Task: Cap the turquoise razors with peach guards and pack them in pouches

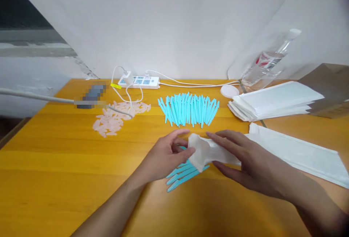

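Observation:
Between my hands is a white bag (200, 151) of thin, soft material, its mouth spread and turned to the left. My left hand (166, 155) pinches the rim of the mouth with thumb and curved fingers. My right hand (242, 157) lies around the body of the bag, thumb below and fingers above; the bag's far end is hidden behind it. Several slim turquoise plastic sticks, shaped like eyebrow razors (182, 177), lie fanned on the table under the bag, partly covered by it and my left hand. A wider row of the same turquoise razors (189, 109) lies just beyond.
Pale pink slips (109, 120) lie scattered at left, near a blurred dark phone-like object (92, 95). A power strip (147, 81) with white cables stands by the wall. At right are stacked white packets (275, 100), one flat packet (300, 153), a round lid (229, 91), a bottle (269, 60) and a cardboard box (327, 88).

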A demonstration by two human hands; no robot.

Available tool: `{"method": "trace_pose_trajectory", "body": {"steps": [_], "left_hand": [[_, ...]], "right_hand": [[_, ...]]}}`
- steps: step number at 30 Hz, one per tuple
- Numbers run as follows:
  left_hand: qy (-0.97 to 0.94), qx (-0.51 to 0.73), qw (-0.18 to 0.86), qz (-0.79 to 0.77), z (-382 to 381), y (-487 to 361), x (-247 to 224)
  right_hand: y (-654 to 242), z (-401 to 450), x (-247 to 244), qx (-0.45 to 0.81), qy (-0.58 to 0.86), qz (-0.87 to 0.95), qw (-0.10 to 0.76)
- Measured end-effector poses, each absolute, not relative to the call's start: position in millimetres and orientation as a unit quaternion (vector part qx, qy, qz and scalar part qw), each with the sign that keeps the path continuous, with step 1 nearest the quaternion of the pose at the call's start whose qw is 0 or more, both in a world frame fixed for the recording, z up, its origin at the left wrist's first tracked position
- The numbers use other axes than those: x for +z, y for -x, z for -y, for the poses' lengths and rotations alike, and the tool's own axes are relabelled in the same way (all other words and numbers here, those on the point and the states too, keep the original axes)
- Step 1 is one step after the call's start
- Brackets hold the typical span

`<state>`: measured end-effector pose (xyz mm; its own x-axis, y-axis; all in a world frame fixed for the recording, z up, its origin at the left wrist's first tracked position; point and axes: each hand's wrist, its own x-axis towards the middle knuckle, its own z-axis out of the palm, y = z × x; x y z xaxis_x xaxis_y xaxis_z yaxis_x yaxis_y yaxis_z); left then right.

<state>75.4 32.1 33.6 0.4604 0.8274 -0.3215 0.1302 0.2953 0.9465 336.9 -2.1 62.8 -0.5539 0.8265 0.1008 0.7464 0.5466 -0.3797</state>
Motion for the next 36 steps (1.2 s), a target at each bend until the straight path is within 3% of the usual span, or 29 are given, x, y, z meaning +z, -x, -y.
{"method": "trace_pose_trajectory", "body": {"steps": [7, 13, 16, 25, 36], "left_hand": [[-0.57, 0.282, 0.636, -0.437, -53, -81, 24], [-0.742, 0.191, 0.364, -0.53, -60, -25, 10], [-0.783, 0.153, 0.301, -0.523, -58, -16, 2], [-0.707, 0.232, 0.385, -0.546, -44, 10, 20], [-0.623, 0.327, 0.405, -0.583, -36, 33, 30]], "right_hand": [[-313, -10, 41, 0.142, 0.467, 0.861, 0.14], [-325, -10, 34, 0.201, 0.482, 0.844, 0.12], [-328, -10, 28, 0.222, 0.494, 0.833, 0.11], [-329, -6, 28, 0.263, 0.514, 0.809, 0.108], [-326, -2, 37, 0.26, 0.526, 0.805, 0.092]]}}
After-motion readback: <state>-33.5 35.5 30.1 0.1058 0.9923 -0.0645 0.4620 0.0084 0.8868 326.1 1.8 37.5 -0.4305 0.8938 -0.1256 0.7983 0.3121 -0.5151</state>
